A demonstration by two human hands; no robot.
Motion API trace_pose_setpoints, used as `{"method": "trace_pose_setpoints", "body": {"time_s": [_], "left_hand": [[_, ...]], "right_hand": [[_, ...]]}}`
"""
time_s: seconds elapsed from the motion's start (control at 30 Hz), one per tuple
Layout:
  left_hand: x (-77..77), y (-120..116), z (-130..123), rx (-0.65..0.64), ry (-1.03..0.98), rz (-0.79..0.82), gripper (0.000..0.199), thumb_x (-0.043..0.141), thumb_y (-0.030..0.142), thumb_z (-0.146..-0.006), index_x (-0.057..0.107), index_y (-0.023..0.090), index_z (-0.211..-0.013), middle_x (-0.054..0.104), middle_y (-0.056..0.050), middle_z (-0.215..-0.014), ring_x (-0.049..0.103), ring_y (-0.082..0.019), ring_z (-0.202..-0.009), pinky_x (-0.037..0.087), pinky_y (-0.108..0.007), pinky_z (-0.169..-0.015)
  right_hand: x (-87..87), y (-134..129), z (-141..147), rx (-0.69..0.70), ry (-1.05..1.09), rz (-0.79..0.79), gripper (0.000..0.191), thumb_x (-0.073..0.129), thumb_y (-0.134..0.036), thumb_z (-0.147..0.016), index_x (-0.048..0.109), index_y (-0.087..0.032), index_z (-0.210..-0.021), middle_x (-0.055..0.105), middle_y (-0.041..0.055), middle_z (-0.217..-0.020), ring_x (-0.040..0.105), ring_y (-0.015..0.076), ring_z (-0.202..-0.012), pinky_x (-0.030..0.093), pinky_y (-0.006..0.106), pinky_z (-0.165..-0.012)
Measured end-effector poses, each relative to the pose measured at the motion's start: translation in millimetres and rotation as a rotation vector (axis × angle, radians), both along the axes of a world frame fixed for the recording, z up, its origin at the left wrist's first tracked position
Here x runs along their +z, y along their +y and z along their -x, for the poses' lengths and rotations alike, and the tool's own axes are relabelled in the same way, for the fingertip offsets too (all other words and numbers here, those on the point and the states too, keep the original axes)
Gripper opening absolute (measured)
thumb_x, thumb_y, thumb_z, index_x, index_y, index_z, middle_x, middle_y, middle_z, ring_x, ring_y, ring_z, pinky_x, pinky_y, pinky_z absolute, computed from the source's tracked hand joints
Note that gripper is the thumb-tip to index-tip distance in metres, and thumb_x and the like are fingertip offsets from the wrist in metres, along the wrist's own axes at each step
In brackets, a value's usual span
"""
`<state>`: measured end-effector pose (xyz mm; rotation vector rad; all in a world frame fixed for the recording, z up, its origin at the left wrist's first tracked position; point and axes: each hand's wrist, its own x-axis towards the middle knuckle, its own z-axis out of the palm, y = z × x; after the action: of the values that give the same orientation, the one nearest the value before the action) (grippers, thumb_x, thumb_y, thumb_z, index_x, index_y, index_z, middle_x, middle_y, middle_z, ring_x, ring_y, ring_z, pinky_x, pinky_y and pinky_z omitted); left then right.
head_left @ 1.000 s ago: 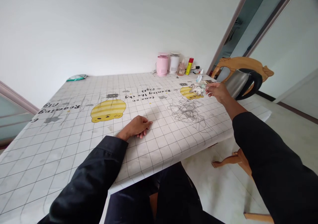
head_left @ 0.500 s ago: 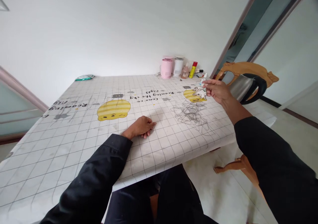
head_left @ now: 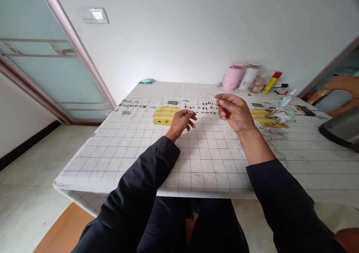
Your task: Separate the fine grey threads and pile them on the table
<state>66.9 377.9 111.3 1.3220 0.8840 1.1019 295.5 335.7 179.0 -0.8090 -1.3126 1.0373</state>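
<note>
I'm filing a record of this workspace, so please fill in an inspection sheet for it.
Surface: white grid-patterned tablecloth with yellow prints.
Things in hand: one thin, bent dark strand; a tangle of similar strands lies at right.
Clutter: pink device, white device, yellow-and-red container, small clear bottle, crumpled whitish item, green packet.
Hands: right hand pinches the strand; left hand is loosely curled, nothing seen in it.
Cables: possibly a pale cord beside the pink device; too blurred to confirm.
Surroundings: metal kettle and wooden chair at right; wall switch and glazed door at left.
</note>
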Motion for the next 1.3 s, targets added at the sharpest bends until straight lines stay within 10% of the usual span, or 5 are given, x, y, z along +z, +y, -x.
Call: {"method": "trace_pose_setpoints", "body": {"time_s": [0.2,0.47,0.77,1.0,1.3], "left_hand": [[0.1,3.5,7.4,-0.039,-0.121,0.005,0.022,0.066,0.033,-0.1,0.076,0.014,-0.104,0.079,-0.012,-0.102,0.069,-0.014,-0.063,0.043,-0.026,-0.05],[1.1,6.6,8.6,-0.07,-0.15,-0.045,0.032,0.069,0.039,-0.102,0.081,0.012,-0.116,0.084,-0.018,-0.12,0.078,-0.023,-0.106,0.057,-0.036,-0.099],[-0.5,3.5,5.8,-0.092,-0.103,-0.126,0.04,0.083,0.047,-0.1,0.081,0.015,-0.124,0.085,-0.014,-0.114,0.078,-0.02,-0.099,0.059,-0.035,-0.095],[-3.8,5.7,1.1,-0.126,-0.027,-0.165,0.036,0.092,0.048,-0.093,0.082,0.014,-0.089,0.083,-0.009,-0.09,0.072,-0.015,-0.075,0.06,-0.032,-0.079],[-8.1,-5.3,-9.3,-0.169,-0.176,0.11,0.022,0.086,0.031,-0.101,0.078,0.012,-0.098,0.082,-0.009,-0.091,0.072,-0.012,-0.074,0.06,-0.03,-0.081]], "right_hand": [[-26.6,5.7,12.2,0.056,0.062,0.027,0.028,0.098,-0.038,-0.081,0.082,-0.03,-0.102,0.072,0.0003,-0.093,0.046,0.0077,-0.053,0.036,0.026,-0.042],[-60.8,16.6,-0.8,0.067,0.093,0.15,0.027,0.095,-0.034,-0.078,0.086,-0.027,-0.103,0.071,0.0005,-0.093,0.041,0.0074,-0.054,0.031,0.026,-0.043],[-66.2,12.2,4.3,0.169,0.001,0.217,0.029,0.095,-0.036,-0.083,0.086,-0.023,-0.108,0.074,0.0029,-0.094,0.049,0.0089,-0.056,0.035,0.025,-0.045],[-67.1,9.6,6.2,0.166,0.046,0.291,0.038,0.096,-0.043,-0.084,0.086,-0.018,-0.11,0.077,0.0068,-0.095,0.059,0.0114,-0.061,0.039,0.026,-0.046],[-65.0,7.4,9.3,0.119,0.037,0.079,0.033,0.093,-0.049,-0.089,0.088,-0.025,-0.11,0.078,0.0073,-0.101,0.073,0.0213,-0.091,0.057,0.029,-0.064]]}}
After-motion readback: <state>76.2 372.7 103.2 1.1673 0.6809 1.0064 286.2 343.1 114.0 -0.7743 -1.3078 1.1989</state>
